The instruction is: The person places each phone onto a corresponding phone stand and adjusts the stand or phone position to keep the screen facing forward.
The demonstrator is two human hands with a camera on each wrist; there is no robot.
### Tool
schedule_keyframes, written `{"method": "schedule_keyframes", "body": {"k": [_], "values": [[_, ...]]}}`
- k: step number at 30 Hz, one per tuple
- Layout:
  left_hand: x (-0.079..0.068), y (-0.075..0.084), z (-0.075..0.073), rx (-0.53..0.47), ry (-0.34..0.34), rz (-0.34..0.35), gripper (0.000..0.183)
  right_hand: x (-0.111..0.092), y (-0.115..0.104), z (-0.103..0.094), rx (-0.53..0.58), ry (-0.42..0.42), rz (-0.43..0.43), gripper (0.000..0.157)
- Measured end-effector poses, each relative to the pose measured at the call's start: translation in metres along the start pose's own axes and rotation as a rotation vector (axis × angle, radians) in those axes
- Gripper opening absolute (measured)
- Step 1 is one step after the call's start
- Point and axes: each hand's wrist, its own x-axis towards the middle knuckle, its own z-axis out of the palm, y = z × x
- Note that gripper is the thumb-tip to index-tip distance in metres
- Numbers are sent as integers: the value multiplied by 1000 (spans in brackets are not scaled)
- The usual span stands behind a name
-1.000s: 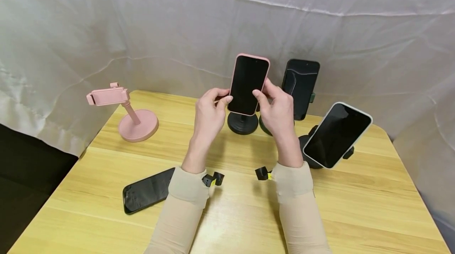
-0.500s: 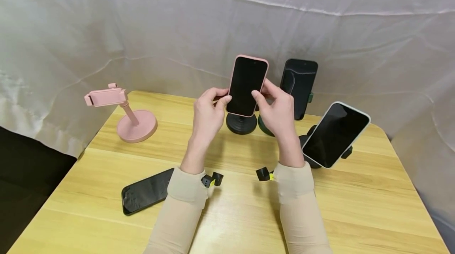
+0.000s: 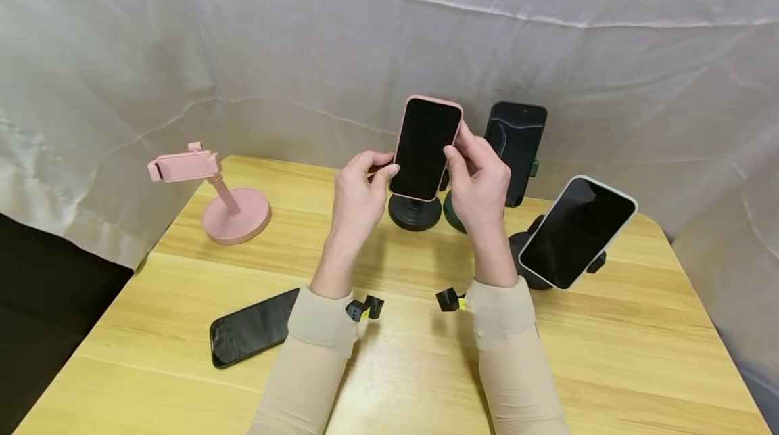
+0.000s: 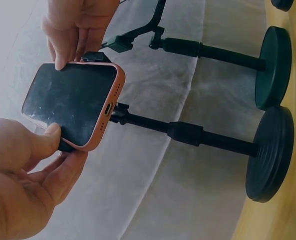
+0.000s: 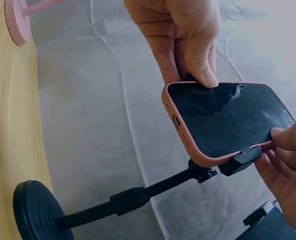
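Note:
A smartphone in a pink case (image 3: 426, 147) stands upright, tilted, in the holder of a black phone stand (image 3: 415, 214). At its lower left edge, my left hand (image 3: 359, 191) pinches the phone, thumb on the screen's border and fingers behind. My right hand (image 3: 481, 185) pinches the opposite edge higher up, its thumb also on the front. In the right wrist view a black clamp arm (image 5: 240, 161) hugs the case edge beside the right fingers (image 5: 275, 172). The left wrist view shows the stand's pole (image 4: 185, 133) running to its round base. The phone's back is hidden.
Right of the hands, a dark phone (image 3: 517, 151) sits on a green stand (image 3: 453, 213), and a white-cased phone (image 3: 578, 232) leans on another black stand. A pink stand (image 3: 237, 215) is at left. A black phone (image 3: 254, 328) lies on the wooden table (image 3: 414, 381) near the left sleeve.
My right hand has slid up along the phone's right edge, uncovering a bit of the black clamp below it. The left hand keeps its hold, and the phone stays in place.

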Motion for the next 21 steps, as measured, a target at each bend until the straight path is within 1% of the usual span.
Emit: {"method": "schedule_keyframes", "body": {"k": [4,8,15,21], "values": [[0,0,2,-9,-6,1,14,0,3,-2,-9,16,-37,39],[0,0,3,-11,-11,0,13,-1,5,-4,-11,21,-49,38],[0,-1,3,-19,1,-5,13,0,5,-6,-63,-31,-68,36],[1,-1,3,-27,1,-6,13,1,4,-9,-129,-63,-57,35]]}}
